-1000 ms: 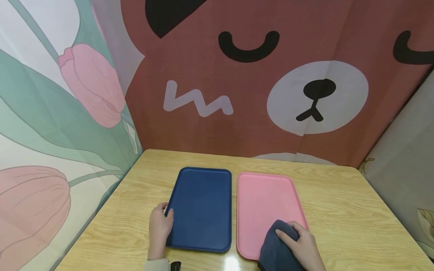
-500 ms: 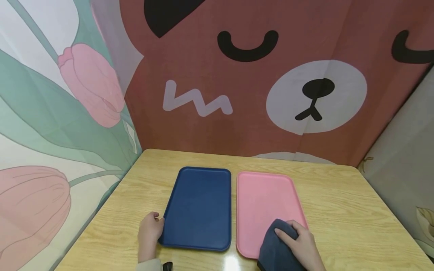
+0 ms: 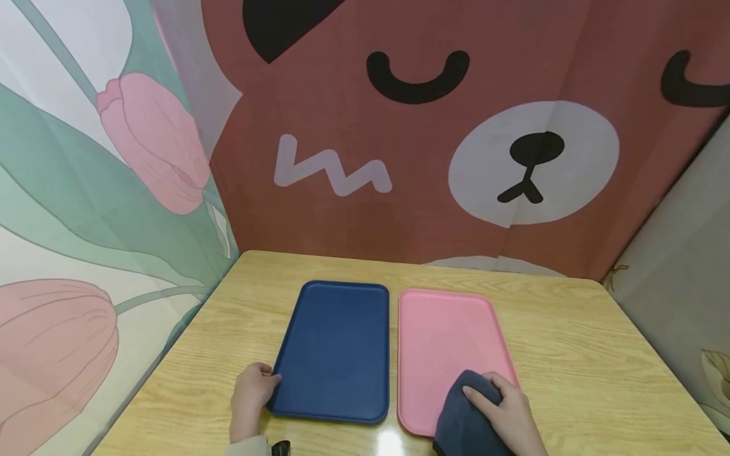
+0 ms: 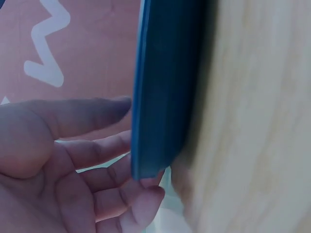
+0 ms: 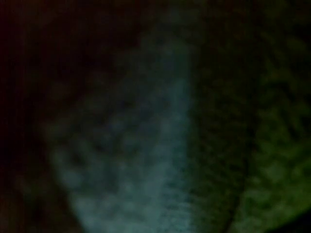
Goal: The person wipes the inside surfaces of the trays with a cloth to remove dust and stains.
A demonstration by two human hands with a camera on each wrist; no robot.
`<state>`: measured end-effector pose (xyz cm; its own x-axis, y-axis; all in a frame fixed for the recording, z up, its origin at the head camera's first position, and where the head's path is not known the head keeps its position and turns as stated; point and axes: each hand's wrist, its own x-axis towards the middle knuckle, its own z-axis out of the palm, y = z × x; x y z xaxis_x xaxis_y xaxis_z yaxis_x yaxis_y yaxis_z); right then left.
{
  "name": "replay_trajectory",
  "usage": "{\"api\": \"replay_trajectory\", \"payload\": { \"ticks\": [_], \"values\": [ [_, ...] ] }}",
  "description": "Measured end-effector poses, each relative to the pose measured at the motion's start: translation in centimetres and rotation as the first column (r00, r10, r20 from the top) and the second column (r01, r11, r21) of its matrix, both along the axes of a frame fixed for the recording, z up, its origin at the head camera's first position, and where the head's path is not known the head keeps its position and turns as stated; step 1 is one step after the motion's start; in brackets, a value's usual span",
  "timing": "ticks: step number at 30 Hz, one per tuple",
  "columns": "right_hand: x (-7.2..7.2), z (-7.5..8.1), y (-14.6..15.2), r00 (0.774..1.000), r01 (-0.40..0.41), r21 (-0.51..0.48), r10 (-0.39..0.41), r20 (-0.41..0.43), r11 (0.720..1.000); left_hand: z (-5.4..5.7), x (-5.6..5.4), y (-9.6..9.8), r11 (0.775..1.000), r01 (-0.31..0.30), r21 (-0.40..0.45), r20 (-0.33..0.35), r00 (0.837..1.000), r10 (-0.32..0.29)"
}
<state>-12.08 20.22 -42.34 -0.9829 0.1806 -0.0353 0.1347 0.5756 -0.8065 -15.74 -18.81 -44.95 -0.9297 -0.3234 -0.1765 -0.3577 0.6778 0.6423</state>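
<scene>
A blue tray [image 3: 333, 351] lies flat on the wooden table. At its lower left edge is my left hand [image 3: 251, 389], thumb over the rim and fingers curled against the outer side. The left wrist view shows the thumb at the rim of the blue tray [image 4: 163, 73], with some fingertips hidden behind it. My right hand [image 3: 510, 408] grips a folded dark grey-blue cloth [image 3: 467, 415] over the near right part of a pink tray [image 3: 439, 342]. Whether the cloth touches the pink tray is unclear. The right wrist view is dark and blurred, with fabric filling much of it.
The trays lie side by side with a narrow gap on the wooden table [image 3: 570, 354]. Behind it hangs a brown curtain with a bear face [image 3: 419, 139]. A floral curtain [image 3: 102, 209] hangs at the left, and a pale one [image 3: 678, 266] at the right.
My left hand has shifted left and slightly toward me along the blue tray's edge, then its thumb has come back onto the rim. My right hand and the cloth have hardly moved.
</scene>
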Motion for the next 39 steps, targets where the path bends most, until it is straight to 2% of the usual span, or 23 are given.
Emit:
{"api": "replay_trajectory", "payload": {
  "ticks": [8,15,20,30,32,39],
  "values": [
    [-0.05,-0.07,-0.04,1.000,-0.001,-0.009,0.001,0.006,1.000,0.01,-0.09,0.16,1.000,-0.020,-0.008,0.021,1.000,0.020],
    [-0.09,-0.21,-0.15,1.000,0.001,-0.016,-0.001,-0.014,1.000,-0.27,-0.14,0.19,0.999,-0.033,-0.007,0.008,0.999,0.033],
    [-0.13,-0.36,-0.12,1.000,0.000,-0.008,0.000,-0.017,1.000,-0.32,-0.15,0.32,0.999,-0.030,-0.015,-0.004,1.000,0.030],
    [-0.14,-0.52,-0.01,1.000,-0.006,-0.009,0.006,-0.001,1.000,-0.44,-0.45,0.60,1.000,0.010,0.009,0.041,0.999,-0.010],
    [-0.16,-0.53,0.01,1.000,-0.006,-0.005,0.006,-0.001,1.000,-0.51,-0.46,0.67,0.999,0.018,0.032,0.028,0.999,-0.019],
    [-0.22,-0.55,0.04,1.000,-0.008,0.008,0.008,-0.005,1.000,-0.87,-0.58,0.52,0.992,0.046,0.117,-0.083,0.996,-0.037]
  ]
}}
